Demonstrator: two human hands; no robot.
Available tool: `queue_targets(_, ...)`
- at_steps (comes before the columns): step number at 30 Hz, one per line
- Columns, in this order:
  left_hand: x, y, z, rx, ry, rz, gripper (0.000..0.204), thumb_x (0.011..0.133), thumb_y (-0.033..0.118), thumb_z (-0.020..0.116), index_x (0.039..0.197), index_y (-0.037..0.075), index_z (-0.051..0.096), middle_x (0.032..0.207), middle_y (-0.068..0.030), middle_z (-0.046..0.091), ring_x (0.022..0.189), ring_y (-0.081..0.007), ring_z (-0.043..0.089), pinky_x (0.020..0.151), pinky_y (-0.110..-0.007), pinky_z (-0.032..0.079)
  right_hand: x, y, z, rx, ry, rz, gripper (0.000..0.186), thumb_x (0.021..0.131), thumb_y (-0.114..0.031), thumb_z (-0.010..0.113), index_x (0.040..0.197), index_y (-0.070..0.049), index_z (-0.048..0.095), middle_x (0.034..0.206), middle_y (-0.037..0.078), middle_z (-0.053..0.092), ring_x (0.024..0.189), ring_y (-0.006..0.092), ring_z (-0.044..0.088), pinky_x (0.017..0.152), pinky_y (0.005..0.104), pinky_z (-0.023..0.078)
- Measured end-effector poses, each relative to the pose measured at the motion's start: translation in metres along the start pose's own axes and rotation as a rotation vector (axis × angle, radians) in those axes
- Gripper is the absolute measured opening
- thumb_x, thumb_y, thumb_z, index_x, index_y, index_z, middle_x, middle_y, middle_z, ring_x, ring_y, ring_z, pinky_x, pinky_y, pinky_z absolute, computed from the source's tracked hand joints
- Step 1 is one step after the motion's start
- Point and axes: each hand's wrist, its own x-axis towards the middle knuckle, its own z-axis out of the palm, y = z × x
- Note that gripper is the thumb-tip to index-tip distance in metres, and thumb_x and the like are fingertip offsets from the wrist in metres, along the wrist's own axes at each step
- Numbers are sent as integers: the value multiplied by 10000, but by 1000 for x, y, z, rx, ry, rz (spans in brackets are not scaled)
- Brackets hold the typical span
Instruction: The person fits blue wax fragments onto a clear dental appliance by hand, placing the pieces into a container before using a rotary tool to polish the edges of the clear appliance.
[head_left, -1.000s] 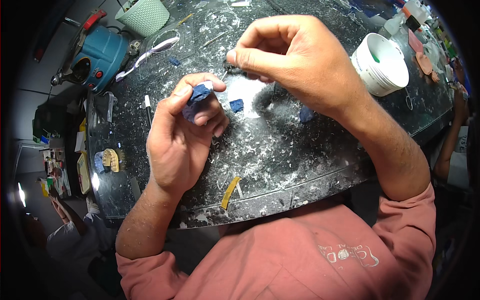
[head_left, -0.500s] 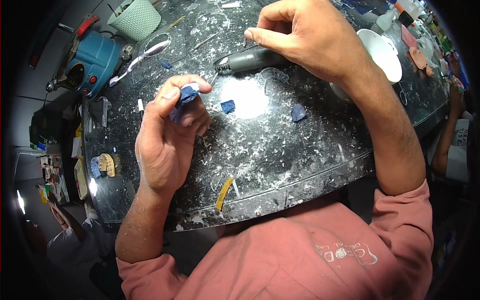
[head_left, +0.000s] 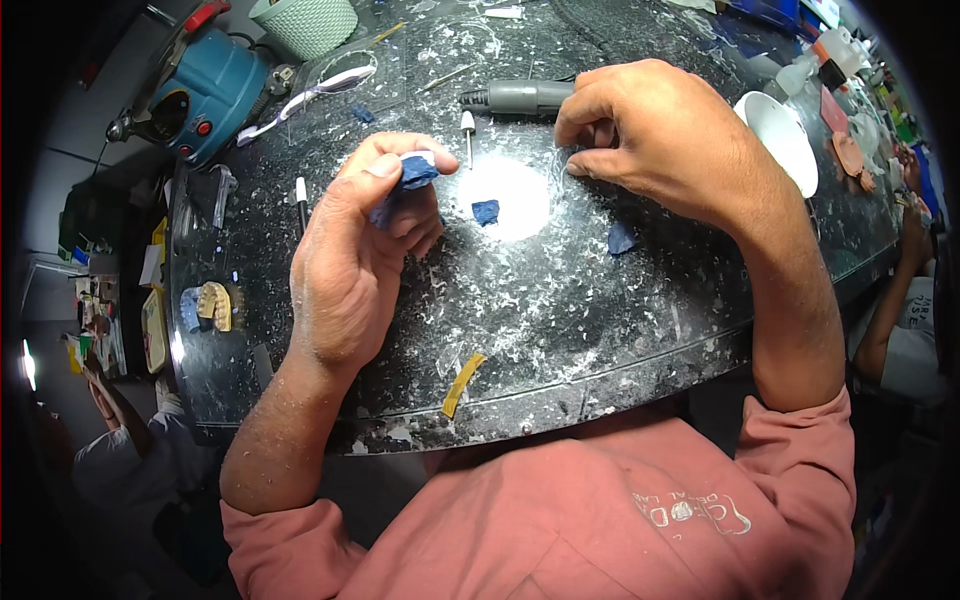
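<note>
My left hand [head_left: 350,235] is closed, pinching a folded dark blue piece of sandpaper [head_left: 419,171] with a pale edge between thumb and fingers. Over the table on the right, my right hand [head_left: 660,140] has its thumb and fingertips curled together on a clear, curved plastic piece [head_left: 562,160], which is partly hidden by the fingers. Just beyond lies a dark grey rotary handpiece [head_left: 520,97]. A white-tipped bit [head_left: 468,125] rests below its nose. Two more blue sandpaper scraps [head_left: 485,212] [head_left: 621,238] lie between and below my hands.
A speckled black table [head_left: 560,320] carries a white bowl [head_left: 785,140], a purple-and-white toothbrush [head_left: 310,95], a blue machine [head_left: 205,105], a woven pot [head_left: 305,28], dental casts [head_left: 214,306] and a yellow strip [head_left: 462,385]. Other people's arms show at both sides.
My right hand has come down from above the handpiece to the clear plastic piece. The handpiece now lies farther from me, apart from the bit. My left hand keeps its hold; the view has shifted slightly.
</note>
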Motion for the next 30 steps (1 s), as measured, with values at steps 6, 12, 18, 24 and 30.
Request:
queue_targets(6,-2,-1,2,29,13,-26,358,992,283,384,1112,-1,567,740,34,367,676,-71,320,676,-231,297,10,-7,-3,1166,30,-120,199,818,3,712,1011,48,696,991,101,701,878,120,672,765,239,546)
queue_targets(12,-14,-8,5,360,84,-1,342,1032,276,372,1151,2,538,906,-35,563,756,-106,486,680,-281,399,6,-53,24,1073,312,-454,264,826,153,601,1073,82,666,1051,155,677,1014,211,652,874,313,548)
queue_targets(18,-6,-5,-4,-291,-143,-159,276,1028,284,374,1106,56,508,811,-1,431,745,-133,428,670,-312,370,3,-53,19,993,386,-348,237,830,142,635,1052,65,666,1003,127,676,949,179,651,809,293,541)
queue_targets(24,-8,-5,-4,-309,-138,-212,300,1030,296,346,1056,62,533,790,10,443,717,-120,421,665,-299,368,7,-50,19,625,421,-502,253,775,96,709,1014,15,710,935,107,698,870,192,666,764,285,534)
queue_targets(30,-7,-3,4,-374,-38,-272,338,1018,292,349,1122,39,546,814,18,474,715,-89,428,673,-281,374,6,-55,27,678,432,-436,253,739,84,736,975,-2,707,954,98,679,894,185,668,768,280,547)
